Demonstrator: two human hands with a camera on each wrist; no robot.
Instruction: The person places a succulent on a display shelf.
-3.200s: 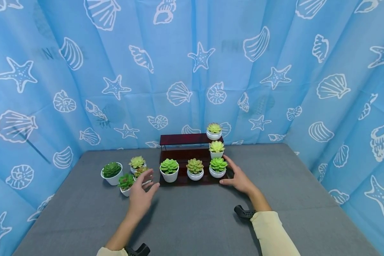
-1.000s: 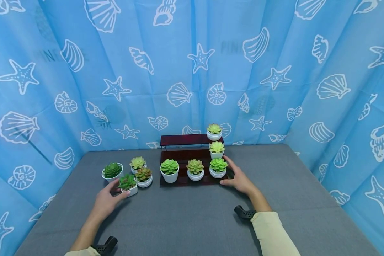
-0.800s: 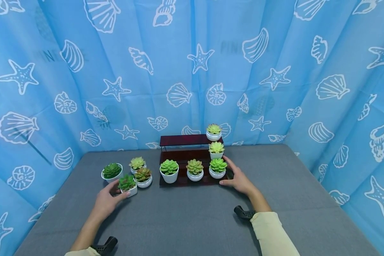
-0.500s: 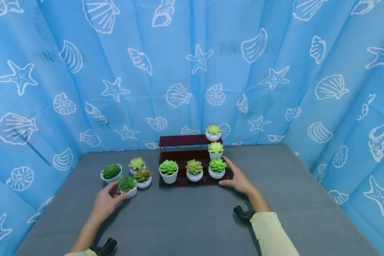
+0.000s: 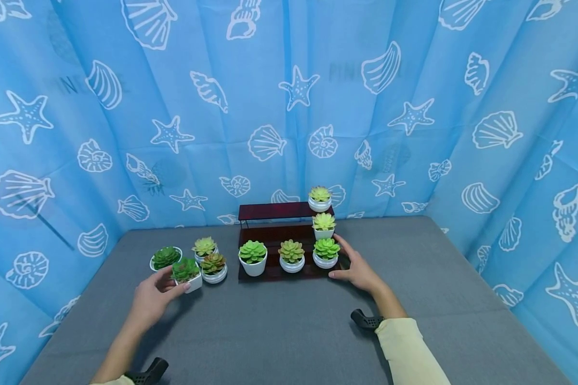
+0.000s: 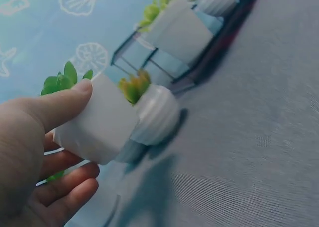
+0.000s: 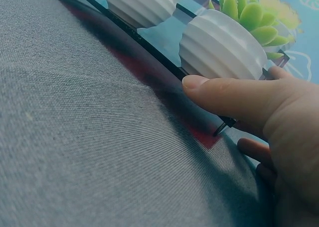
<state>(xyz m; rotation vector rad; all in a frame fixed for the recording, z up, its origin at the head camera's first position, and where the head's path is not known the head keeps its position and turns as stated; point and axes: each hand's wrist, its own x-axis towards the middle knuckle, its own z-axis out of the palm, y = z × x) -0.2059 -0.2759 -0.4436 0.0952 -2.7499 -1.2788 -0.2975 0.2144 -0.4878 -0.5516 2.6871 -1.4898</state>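
Observation:
My left hand pinches a small potted succulent, green with a white square pot, between thumb and fingers. In the left wrist view that pot is tilted and raised over the cloth. My right hand holds the right end of a dark red tiered display stand; in the right wrist view the thumb lies on its front edge. On the stand's bottom tier are a bright green succulent, a reddish-green one and another green one. Pale yellow-green ones stand on the middle and top tiers.
Beside my left hand on the grey tablecloth stand a dark green succulent, a pale green one and a reddish one, all in white pots. A blue shell-print curtain hangs behind the table.
My left hand moved from near the reddish succulent to the square-potted one, took hold of it, and has now lifted it slightly leftward. My right hand stays at the stand's end.

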